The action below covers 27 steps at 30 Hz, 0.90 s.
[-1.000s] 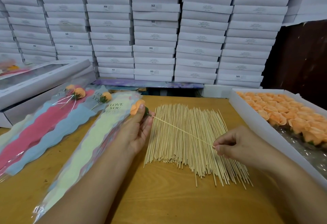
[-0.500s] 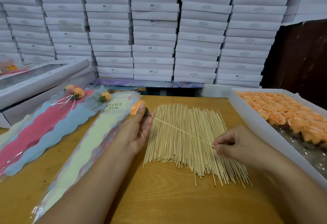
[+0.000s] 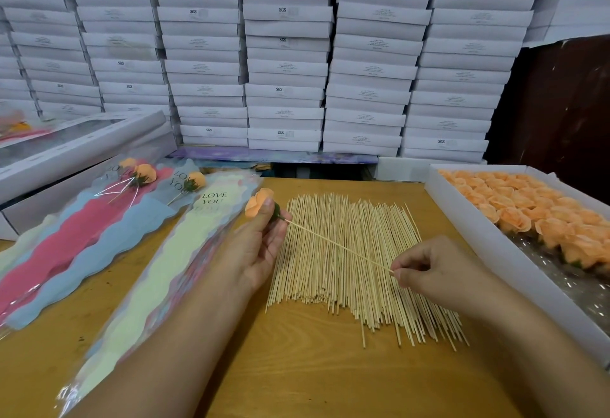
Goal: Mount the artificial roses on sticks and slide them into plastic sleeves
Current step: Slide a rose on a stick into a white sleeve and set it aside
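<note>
Left hand (image 3: 255, 246) fingers holding rose (image 3: 259, 202), right hand (image 3: 435, 272) pinching stick (image 3: 336, 243) end, seemingly above stick pile (image 3: 350, 272)

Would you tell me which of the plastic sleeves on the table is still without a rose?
The pale yellow "LOVE YOU" sleeve, nearest the left hand, is empty; the pink sleeve and blue sleeve further left already show orange roses at their tops.

A wooden table (image 3: 297, 368) is carrying loose sticks (image 3: 346, 269) at its centre, plastic sleeves (image 3: 138, 285) lying toward nine o'clock, a box of roses (image 3: 488, 246) sitting toward three o'clock
</note>
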Available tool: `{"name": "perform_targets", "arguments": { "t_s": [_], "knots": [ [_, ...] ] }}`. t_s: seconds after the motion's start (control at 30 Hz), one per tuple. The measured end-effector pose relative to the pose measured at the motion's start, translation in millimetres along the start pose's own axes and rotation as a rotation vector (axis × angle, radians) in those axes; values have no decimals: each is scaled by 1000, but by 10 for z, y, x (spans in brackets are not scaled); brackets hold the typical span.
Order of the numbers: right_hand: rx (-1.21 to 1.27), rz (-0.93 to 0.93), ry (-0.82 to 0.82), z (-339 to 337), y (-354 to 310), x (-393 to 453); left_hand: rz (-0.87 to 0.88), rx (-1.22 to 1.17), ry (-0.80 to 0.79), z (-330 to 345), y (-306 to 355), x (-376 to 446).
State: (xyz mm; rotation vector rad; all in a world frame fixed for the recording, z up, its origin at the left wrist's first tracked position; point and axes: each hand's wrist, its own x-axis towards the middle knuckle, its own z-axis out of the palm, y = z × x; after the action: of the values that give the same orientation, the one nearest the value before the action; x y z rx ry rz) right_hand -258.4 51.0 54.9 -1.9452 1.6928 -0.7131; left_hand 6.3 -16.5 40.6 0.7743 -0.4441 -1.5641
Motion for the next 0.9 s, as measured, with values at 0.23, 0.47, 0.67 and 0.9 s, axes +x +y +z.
{"name": "perform_targets", "arguments": {
  "t_s": [0.23,0.47,0.67,0.9],
  "knots": [
    [76,3,167,83,-19,32,18,-61,47,9,11,-11],
    [-24,-22,247,121,-81,-12,31,-63,29,-7,-16,-11],
    [-106,-45,229,126,-104,-28,54,-64,1,-24,-19,-18],
    [-216,-32,202,154,-62,-10,61,-50,-11,-27,-32,-8]
  ]
}}
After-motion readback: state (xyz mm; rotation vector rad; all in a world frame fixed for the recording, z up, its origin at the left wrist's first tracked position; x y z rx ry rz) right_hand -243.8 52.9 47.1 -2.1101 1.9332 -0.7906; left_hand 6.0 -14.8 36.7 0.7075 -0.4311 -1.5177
